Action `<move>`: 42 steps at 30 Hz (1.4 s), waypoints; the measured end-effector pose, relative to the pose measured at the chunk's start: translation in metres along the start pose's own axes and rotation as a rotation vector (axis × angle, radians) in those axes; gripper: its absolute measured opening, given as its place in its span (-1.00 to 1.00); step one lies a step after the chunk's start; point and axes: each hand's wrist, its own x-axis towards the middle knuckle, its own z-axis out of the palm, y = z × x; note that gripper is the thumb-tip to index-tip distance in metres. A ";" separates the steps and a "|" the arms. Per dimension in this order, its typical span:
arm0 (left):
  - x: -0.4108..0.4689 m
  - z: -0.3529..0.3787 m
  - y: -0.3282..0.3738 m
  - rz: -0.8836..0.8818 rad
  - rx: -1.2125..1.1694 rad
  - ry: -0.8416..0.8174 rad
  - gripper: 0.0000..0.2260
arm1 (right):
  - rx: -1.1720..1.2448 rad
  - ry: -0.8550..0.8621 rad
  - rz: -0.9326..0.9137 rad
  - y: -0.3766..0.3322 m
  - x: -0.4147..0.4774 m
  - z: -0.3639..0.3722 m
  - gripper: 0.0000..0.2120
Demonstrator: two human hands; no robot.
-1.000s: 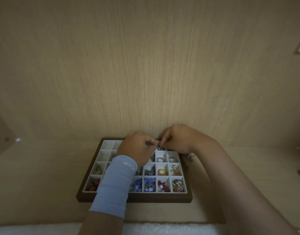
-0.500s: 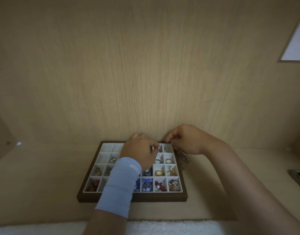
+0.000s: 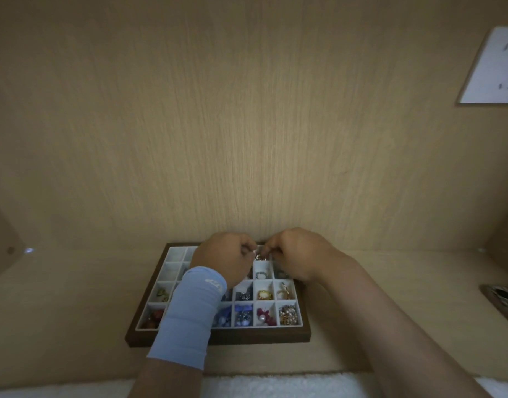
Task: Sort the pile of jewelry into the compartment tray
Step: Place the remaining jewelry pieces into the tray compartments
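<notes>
Head view (wide-angle) looks forward and down at tray (image 3: 218,337).

Colour survey: tray, contents, surrounds.
Compartment tray (image 3: 218,337): dark brown frame, white grid insert. Along its near edge, from the near-left corner: red beads (image 3: 153,318), blue pieces (image 3: 242,314), red cluster with one white pearl (image 3: 265,315), gold-and-pearl cluster (image 3: 288,313) at the near-right corner. Next row: olive-gold piece (image 3: 163,294) by the left edge, silver-grey piece (image 3: 244,295), amber-gold ring (image 3: 265,295), gold hoop (image 3: 283,293). Far edge: small silver piece (image 3: 258,255). Sleeve (image 3: 186,320): plain pale blue, small pale logo. Bench (image 3: 74,297) and back panel (image 3: 247,110): pale beige wood grain, the panel's grain vertical. Towel (image 3: 275,386) at the bench's near edge: white. Sheet (image 3: 494,67): white, faint grey marks.
</notes>
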 end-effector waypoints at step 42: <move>-0.005 0.013 0.046 0.033 -0.769 -0.071 -0.89 | 0.910 0.184 0.102 0.044 -0.041 -0.028 -0.94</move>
